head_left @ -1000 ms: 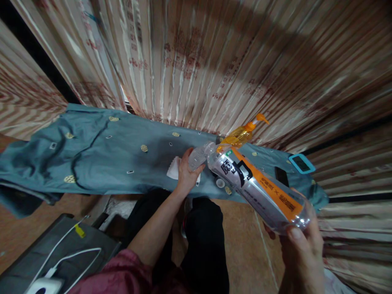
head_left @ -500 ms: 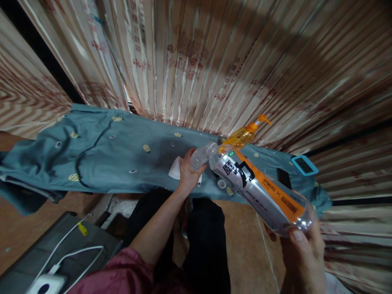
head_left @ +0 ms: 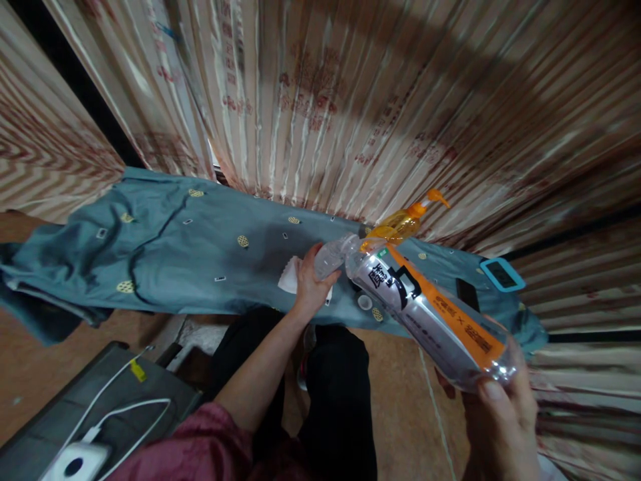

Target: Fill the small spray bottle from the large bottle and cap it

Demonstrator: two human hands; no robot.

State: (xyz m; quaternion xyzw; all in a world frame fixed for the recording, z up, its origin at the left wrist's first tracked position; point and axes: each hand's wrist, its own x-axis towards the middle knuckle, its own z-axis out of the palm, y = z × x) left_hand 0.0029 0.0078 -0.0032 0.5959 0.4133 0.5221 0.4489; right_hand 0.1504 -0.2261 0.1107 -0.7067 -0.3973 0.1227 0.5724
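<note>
My left hand [head_left: 311, 284] is closed round a small clear plastic bottle [head_left: 331, 256], tilted with its neck toward the upper right. In my right hand [head_left: 505, 407] is the base of a large clear bottle [head_left: 431, 314] with an orange and silver label, held slanting down to the left. The two bottle mouths meet, or nearly so; whether they touch I cannot tell. Behind them stands an amber pump bottle [head_left: 398, 226] with an orange pump head. A white cloth [head_left: 289, 276] lies under my left hand, and a small white cap [head_left: 365, 302] is below the large bottle's neck.
A green patterned cloth [head_left: 180, 260] covers the long narrow table. At its right end lie a dark phone-like object [head_left: 467, 294] and a blue-framed display [head_left: 502, 274]. Pleated curtains [head_left: 310, 100] hang behind. On a dark box [head_left: 150, 394] at lower left rests a white device [head_left: 77, 462] with cables.
The whole view has shifted slightly, so things sit a little further right. Both hands keep their hold, and the bottles stay mouth to mouth.
</note>
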